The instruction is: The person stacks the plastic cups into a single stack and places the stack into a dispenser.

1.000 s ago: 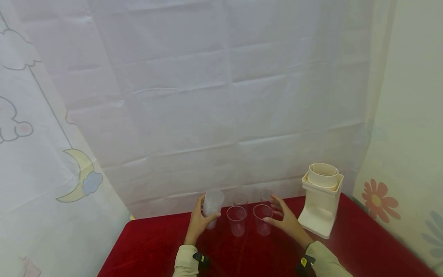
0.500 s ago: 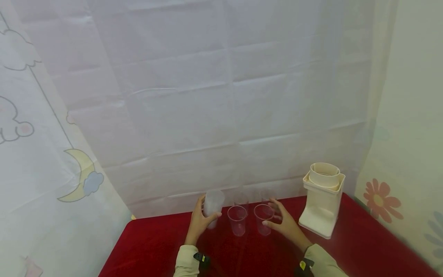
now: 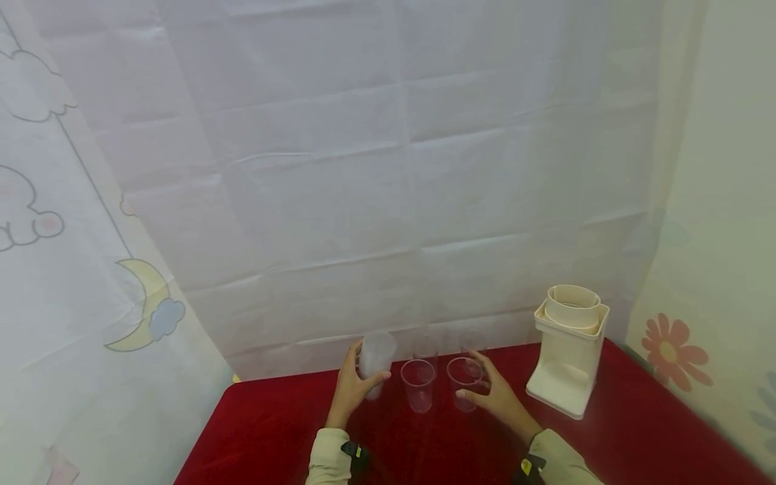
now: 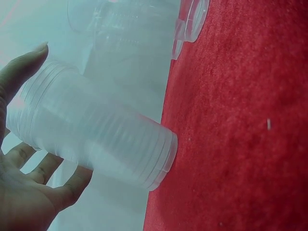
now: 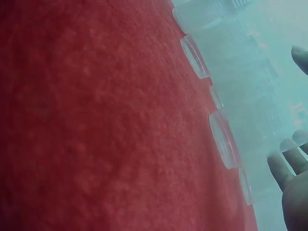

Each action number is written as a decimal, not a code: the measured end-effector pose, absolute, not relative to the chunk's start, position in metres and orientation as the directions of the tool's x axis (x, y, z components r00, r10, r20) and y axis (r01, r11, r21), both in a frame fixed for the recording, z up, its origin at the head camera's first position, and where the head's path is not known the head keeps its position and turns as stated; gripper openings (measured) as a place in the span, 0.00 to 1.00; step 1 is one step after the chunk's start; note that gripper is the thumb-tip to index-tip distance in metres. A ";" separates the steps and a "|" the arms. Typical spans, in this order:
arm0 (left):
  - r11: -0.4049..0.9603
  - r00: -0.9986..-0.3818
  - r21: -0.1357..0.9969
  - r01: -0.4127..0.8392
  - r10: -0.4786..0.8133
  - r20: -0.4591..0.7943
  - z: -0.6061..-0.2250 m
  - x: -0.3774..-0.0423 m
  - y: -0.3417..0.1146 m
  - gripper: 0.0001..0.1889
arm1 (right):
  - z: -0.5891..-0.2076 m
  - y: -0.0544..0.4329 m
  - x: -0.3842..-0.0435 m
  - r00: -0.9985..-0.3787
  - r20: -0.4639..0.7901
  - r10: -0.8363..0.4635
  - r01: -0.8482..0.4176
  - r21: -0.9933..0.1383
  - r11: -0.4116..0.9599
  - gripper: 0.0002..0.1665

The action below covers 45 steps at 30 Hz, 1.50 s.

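Observation:
My left hand (image 3: 350,392) curves round a stack of clear plastic cups (image 3: 377,356). In the left wrist view the fingers lie along one side of the nested cups (image 4: 106,125), the thumb over the other, the stack's base at the red cloth. My right hand (image 3: 500,401) is round a clear plastic cup (image 3: 465,387), thumb across its near side and fingers behind it in the head view. The right wrist view shows that thumb held apart from the fingers (image 5: 279,171). Between the hands another clear cup (image 3: 419,387) stands upright.
Two more clear cups, a left one (image 3: 424,345) and a right one (image 3: 473,341), stand behind the front pair near the white sheet (image 3: 327,289). A cream plastic stand with a round top (image 3: 566,350) is on the right of the red-covered table (image 3: 273,431).
My right hand has moved slightly left and its thumb now reaches further across the cup. The left hand stays at the stack. The whole head view has shifted a little.

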<state>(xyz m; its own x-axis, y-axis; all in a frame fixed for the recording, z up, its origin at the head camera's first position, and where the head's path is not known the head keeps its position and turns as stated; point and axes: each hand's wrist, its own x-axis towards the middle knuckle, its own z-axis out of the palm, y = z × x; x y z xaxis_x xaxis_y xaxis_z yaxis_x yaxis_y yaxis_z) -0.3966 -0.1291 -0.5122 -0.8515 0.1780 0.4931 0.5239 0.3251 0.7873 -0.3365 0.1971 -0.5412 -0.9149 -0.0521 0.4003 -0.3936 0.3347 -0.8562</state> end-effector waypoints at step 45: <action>0.317 -0.859 0.798 0.513 0.178 0.481 -0.511 -0.391 -0.130 0.45 | -0.532 0.194 -0.336 -0.880 0.474 -0.035 -0.459 -0.828 0.321 0.43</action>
<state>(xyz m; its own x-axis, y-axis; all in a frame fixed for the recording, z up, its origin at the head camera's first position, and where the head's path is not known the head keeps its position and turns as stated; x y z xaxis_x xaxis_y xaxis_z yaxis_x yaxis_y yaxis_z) -0.3907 -0.1297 -0.5110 -0.8586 0.1780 0.4808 0.5126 0.3173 0.7979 -0.3357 0.1942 -0.5324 -0.8800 -0.0346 0.4738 -0.4587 0.3213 -0.8285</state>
